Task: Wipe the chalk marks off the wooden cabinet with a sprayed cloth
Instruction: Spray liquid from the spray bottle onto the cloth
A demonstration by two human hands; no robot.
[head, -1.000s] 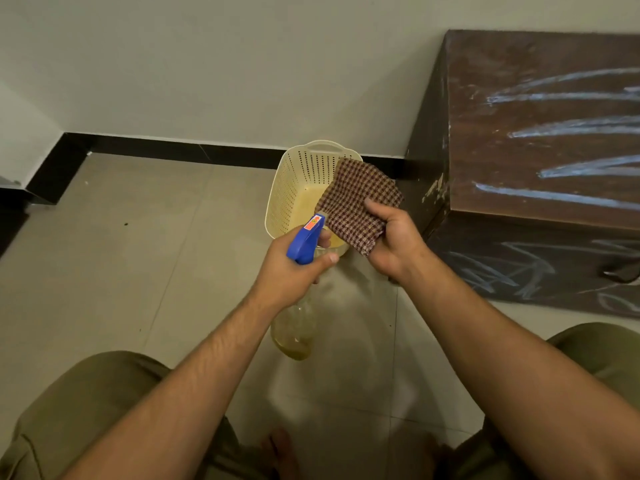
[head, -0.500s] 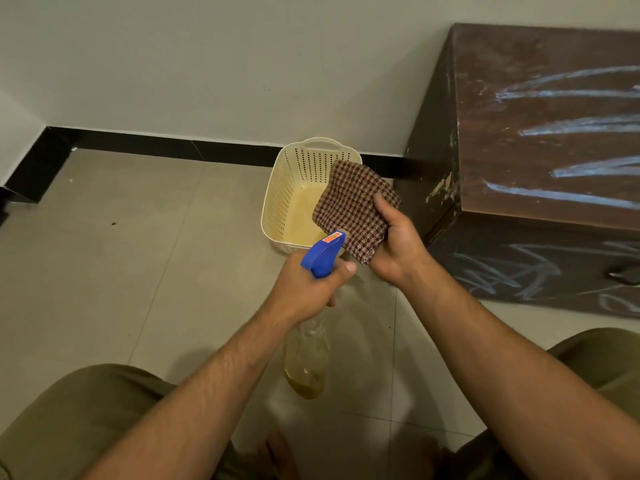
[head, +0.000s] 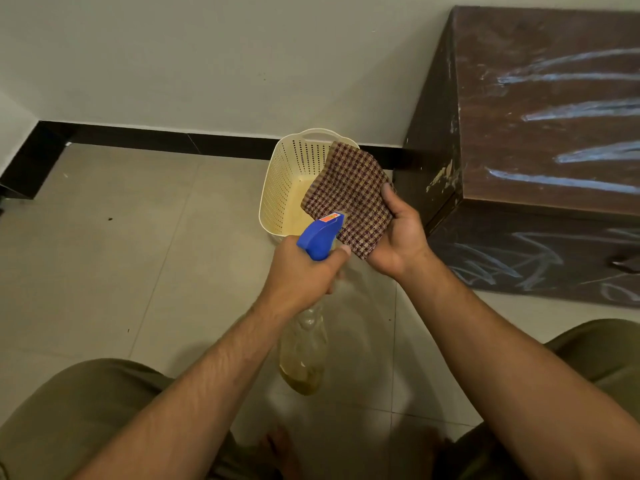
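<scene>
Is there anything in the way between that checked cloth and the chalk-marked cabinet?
Nothing visible. The right hand holds the checked cloth beside the cabinet, open air between. The basket and the spray bottle in the left hand sit on the cloth's far side.

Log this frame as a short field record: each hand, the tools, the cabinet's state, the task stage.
left: left hand grips the spray bottle at its blue trigger head
right: right hand holds the checked cloth spread out
nozzle: pointed at the cloth, close to it
cabinet: wooden cabinet at right, chalk marks on its top and front
basket: cream basket on the floor behind the cloth
stage: cloth set up for spraying; wiping not yet begun
</scene>
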